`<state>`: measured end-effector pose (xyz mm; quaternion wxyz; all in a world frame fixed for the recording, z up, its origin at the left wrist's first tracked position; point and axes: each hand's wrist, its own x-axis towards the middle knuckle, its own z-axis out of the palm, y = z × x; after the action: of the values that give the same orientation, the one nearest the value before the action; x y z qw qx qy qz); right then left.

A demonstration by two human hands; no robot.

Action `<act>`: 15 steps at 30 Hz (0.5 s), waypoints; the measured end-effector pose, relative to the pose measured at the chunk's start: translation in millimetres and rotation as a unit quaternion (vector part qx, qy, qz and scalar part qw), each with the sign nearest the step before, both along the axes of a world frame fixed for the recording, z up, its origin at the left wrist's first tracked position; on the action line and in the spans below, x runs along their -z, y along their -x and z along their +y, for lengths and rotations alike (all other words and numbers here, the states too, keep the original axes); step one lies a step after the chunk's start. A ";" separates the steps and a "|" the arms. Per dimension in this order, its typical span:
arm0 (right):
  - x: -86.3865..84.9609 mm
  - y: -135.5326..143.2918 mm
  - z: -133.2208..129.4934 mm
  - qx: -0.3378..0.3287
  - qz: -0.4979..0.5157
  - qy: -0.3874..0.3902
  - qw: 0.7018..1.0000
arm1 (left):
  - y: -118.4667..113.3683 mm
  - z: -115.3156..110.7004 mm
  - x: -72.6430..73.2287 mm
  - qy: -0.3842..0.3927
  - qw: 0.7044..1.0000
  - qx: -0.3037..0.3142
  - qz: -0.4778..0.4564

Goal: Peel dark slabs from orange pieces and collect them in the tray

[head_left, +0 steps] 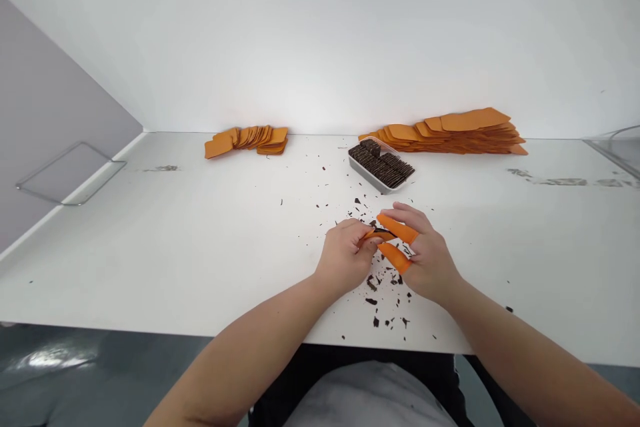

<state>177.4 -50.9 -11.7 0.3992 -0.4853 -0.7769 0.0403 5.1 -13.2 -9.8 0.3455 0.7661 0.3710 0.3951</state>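
My left hand [347, 252] pinches a small orange leather-like piece [384, 236] between thumb and fingers, over the white table. A dark strip shows along its upper edge; whether that is a dark slice or an opening, I cannot make out. Orange finger covers sit on the thumb and index finger of my right hand [433, 260]. These two fingers close around the right end of the same piece, index above and thumb below. Dark brown flakes [376, 321] lie scattered under and around both hands.
Beyond my hands stands a pale plastic tray [369, 178] packed with thin dark brown slices [383, 163]. Behind it, a long fanned stack of orange pieces [450, 130] rests along the wall. A smaller orange stack [250, 139] lies back left. A wire handle [73, 173] is at far left.
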 end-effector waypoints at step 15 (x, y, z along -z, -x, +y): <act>-7.5 -10.2 3.8 0.008 0.044 0.062 0.997 | -1.6 -3.2 -5.4 0.110 0.993 0.029 0.043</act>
<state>187.6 -47.1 -4.2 0.4023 -0.5129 -0.7508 0.1064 6.7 -16.4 -4.4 0.4226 0.7503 0.4042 0.3083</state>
